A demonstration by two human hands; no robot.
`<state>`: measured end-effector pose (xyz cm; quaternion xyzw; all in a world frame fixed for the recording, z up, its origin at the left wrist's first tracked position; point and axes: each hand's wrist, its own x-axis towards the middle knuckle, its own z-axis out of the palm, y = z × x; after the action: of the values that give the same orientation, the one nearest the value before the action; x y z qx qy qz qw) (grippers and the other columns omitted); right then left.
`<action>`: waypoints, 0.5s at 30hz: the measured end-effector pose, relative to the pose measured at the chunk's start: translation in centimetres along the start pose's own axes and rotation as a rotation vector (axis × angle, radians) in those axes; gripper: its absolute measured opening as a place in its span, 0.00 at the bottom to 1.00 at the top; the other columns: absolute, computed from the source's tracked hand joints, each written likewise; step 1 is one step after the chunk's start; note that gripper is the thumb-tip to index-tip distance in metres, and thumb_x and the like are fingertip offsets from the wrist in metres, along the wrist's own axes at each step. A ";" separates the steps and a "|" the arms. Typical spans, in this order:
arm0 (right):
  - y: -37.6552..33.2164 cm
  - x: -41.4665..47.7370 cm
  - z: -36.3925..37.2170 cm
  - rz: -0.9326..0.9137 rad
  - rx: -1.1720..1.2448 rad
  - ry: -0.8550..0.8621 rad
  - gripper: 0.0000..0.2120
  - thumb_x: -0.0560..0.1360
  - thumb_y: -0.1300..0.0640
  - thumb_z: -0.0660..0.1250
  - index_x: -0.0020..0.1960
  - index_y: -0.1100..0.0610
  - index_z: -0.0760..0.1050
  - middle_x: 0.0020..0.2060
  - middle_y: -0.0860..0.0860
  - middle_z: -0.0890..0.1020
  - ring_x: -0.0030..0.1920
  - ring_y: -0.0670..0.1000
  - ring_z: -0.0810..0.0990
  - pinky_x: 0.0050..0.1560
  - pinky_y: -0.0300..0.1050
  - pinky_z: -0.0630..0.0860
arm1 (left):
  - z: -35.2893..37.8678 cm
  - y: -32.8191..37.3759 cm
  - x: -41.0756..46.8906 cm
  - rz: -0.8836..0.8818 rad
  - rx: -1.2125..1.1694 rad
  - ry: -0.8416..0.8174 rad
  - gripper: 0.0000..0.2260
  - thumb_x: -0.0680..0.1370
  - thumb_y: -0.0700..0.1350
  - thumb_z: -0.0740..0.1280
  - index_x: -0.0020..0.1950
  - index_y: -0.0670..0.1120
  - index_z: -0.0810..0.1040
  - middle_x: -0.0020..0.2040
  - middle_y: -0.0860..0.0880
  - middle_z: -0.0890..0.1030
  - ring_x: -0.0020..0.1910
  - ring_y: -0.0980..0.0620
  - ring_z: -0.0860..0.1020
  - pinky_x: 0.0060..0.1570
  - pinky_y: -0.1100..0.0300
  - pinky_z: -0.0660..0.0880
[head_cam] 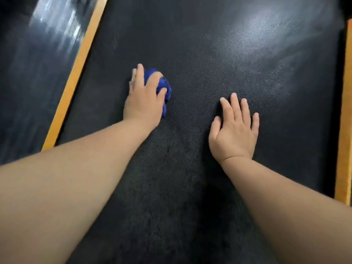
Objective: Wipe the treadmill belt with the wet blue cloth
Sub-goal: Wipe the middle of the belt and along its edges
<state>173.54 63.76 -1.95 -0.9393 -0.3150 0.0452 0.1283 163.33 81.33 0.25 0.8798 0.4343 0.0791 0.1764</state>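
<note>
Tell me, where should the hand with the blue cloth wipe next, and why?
Probably sideways to the right. The left hand grips the bunched blue cloth near the orange stripe at the left edge of the belt, so most of the belt lies to its right. The right hand rests flat on it, bracing.

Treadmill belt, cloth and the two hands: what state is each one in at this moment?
treadmill belt: dark and textured, with a pale sheen at the far right and dull mottled patches nearer the person.
blue cloth: bunched into a wad and held down on the belt.
left hand: fingers curled over the cloth, gripping it.
right hand: flat on the belt, fingers straight, holding nothing.
</note>
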 end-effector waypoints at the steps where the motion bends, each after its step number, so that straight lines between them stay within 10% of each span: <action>1: 0.0 -0.1 0.0 -0.002 -0.004 -0.009 0.25 0.77 0.47 0.50 0.74 0.45 0.59 0.76 0.45 0.57 0.76 0.49 0.51 0.75 0.55 0.44 | 0.2 0.4 -0.2 -0.056 -0.021 0.036 0.15 0.81 0.48 0.59 0.68 0.48 0.70 0.78 0.41 0.53 0.77 0.42 0.50 0.73 0.47 0.57; 9: -0.2 0.0 -0.2 0.005 -0.040 -0.029 0.26 0.76 0.46 0.51 0.74 0.44 0.59 0.76 0.45 0.58 0.76 0.50 0.52 0.75 0.56 0.46 | -0.3 -3.0 -3.4 0.825 0.099 -0.223 0.15 0.76 0.50 0.59 0.59 0.46 0.73 0.69 0.35 0.70 0.67 0.35 0.69 0.68 0.43 0.62; 15: -0.2 0.0 -0.2 0.006 -0.048 -0.037 0.26 0.77 0.46 0.50 0.75 0.44 0.57 0.76 0.45 0.56 0.76 0.50 0.50 0.75 0.56 0.44 | -0.6 -1.9 1.2 0.080 0.077 -0.024 0.14 0.79 0.44 0.63 0.64 0.44 0.73 0.76 0.39 0.60 0.75 0.39 0.56 0.71 0.49 0.58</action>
<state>173.47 63.82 -1.67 -0.9420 -0.3155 0.0552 0.1000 162.47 83.56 0.09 0.9035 0.3994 0.0585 0.1443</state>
